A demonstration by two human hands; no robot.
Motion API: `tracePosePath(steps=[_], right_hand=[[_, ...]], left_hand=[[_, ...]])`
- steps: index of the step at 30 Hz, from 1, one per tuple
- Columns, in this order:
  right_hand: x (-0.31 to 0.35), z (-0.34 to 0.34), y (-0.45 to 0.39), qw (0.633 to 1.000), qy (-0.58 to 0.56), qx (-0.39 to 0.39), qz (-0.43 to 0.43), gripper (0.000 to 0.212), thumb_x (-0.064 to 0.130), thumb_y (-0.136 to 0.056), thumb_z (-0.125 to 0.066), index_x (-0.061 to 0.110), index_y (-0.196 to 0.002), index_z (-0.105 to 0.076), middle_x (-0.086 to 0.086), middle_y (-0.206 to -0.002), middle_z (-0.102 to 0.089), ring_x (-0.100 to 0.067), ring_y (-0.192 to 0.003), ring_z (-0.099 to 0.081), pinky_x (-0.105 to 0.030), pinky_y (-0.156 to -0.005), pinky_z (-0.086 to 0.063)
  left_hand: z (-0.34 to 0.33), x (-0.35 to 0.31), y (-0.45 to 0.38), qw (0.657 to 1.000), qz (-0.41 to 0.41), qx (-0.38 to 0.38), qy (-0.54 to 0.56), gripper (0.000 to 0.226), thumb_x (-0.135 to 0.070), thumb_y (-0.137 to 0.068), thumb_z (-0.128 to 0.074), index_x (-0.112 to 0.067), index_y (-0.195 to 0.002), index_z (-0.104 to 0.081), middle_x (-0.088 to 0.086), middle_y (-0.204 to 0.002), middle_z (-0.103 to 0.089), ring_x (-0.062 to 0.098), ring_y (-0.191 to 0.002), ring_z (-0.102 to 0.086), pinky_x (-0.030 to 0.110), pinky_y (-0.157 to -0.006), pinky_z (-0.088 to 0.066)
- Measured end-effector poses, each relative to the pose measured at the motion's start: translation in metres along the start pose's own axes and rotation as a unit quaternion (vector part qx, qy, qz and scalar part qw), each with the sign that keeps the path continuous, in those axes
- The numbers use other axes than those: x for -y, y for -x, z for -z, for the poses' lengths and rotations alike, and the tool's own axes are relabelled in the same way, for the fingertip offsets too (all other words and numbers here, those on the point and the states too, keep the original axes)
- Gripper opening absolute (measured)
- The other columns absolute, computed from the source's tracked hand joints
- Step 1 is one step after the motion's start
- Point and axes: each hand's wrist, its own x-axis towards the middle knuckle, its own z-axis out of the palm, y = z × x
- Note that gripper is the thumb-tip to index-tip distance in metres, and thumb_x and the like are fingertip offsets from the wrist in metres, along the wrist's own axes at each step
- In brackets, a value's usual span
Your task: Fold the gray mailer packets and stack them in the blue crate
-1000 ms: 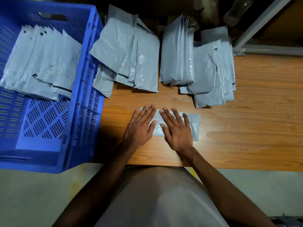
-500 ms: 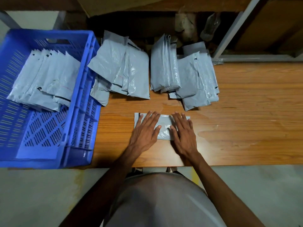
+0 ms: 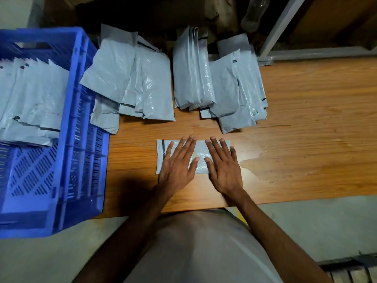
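Since the earlier frame both hands have slid apart along the packet, exposing more of its center. The left hand and right hand press it flat against the table, fingers straight and spread, grasping nothing. Risk: on release the slick film may spring open, undoing the fold. Beyond lie two unfolded piles; the crate sits left.
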Motion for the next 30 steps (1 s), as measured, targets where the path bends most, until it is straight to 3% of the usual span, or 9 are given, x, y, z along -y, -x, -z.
tracePosePath(steps=[9,16,19,23,25,27,30], right_hand=[[0.001,-0.001,-0.002,1.0,-0.012,0.005,0.004,0.058,0.042,-0.113,-0.031,0.029,-0.167,-0.019,0.007,-0.175,-0.012,-0.015,-0.162,-0.003,-0.049,-0.131,-0.009],[0.001,0.001,0.002,0.999,-0.034,0.005,0.001,0.055,0.045,-0.113,-0.03,0.03,-0.166,-0.023,0.007,-0.174,-0.016,-0.013,-0.162,-0.003,-0.049,-0.131,-0.007],[-0.001,0.009,0.001,0.996,-0.093,0.019,0.001,0.056,0.049,-0.11,-0.035,0.03,-0.163,-0.03,0.007,-0.171,-0.027,-0.018,-0.161,-0.012,-0.052,-0.129,-0.01],[-0.002,0.021,-0.006,0.994,-0.1,0.025,0.023,0.063,0.051,-0.104,-0.033,0.022,-0.161,-0.035,-0.002,-0.166,-0.035,-0.024,-0.158,-0.02,-0.054,-0.123,-0.016],[0.0,0.025,-0.011,0.996,-0.086,0.027,0.029,0.065,0.049,-0.104,-0.029,0.02,-0.161,-0.034,-0.005,-0.166,-0.035,-0.026,-0.159,-0.019,-0.057,-0.123,-0.017],[0.004,0.029,-0.018,0.996,-0.062,0.058,0.03,0.068,0.049,-0.101,-0.033,0.02,-0.162,-0.032,-0.006,-0.167,-0.035,-0.026,-0.16,-0.013,-0.059,-0.125,-0.011],[0.01,0.041,-0.03,0.994,-0.005,0.106,0.024,0.073,0.043,-0.086,-0.044,0.02,-0.155,-0.043,-0.012,-0.158,-0.043,-0.032,-0.159,-0.016,-0.061,-0.126,-0.01]], left_hand=[[0.002,0.0,-0.002,1.0,0.004,0.019,0.022,0.064,-0.048,-0.111,-0.027,-0.019,-0.167,-0.015,-0.004,-0.174,-0.011,0.009,-0.16,-0.002,0.049,-0.129,-0.011],[0.006,0.001,-0.001,0.997,0.021,0.051,0.054,0.066,-0.052,-0.111,-0.013,-0.021,-0.167,0.006,-0.003,-0.174,0.0,0.009,-0.16,0.002,0.044,-0.13,0.003],[0.024,0.006,-0.002,0.99,0.029,0.064,0.119,0.067,-0.039,-0.112,-0.029,-0.024,-0.166,0.008,-0.002,-0.174,-0.007,0.013,-0.16,-0.006,0.041,-0.13,0.008],[0.049,0.019,-0.005,0.994,0.039,0.081,0.063,0.095,-0.033,-0.099,-0.055,-0.027,-0.164,0.014,0.006,-0.169,-0.027,0.024,-0.156,-0.024,0.058,-0.128,-0.004],[0.056,0.023,-0.011,0.993,0.038,0.093,0.058,0.105,-0.034,-0.092,-0.062,-0.027,-0.165,0.013,0.009,-0.162,-0.038,0.028,-0.145,-0.036,0.056,-0.124,-0.021],[0.061,0.026,-0.017,0.993,0.035,0.105,0.052,0.108,-0.035,-0.087,-0.065,-0.027,-0.166,0.008,0.01,-0.151,-0.045,0.03,-0.132,-0.043,0.05,-0.111,-0.037],[0.069,0.026,-0.026,0.989,0.046,0.136,0.047,0.108,-0.034,-0.082,-0.07,-0.028,-0.167,-0.002,0.011,-0.139,-0.052,0.031,-0.126,-0.046,0.047,-0.1,-0.042]])
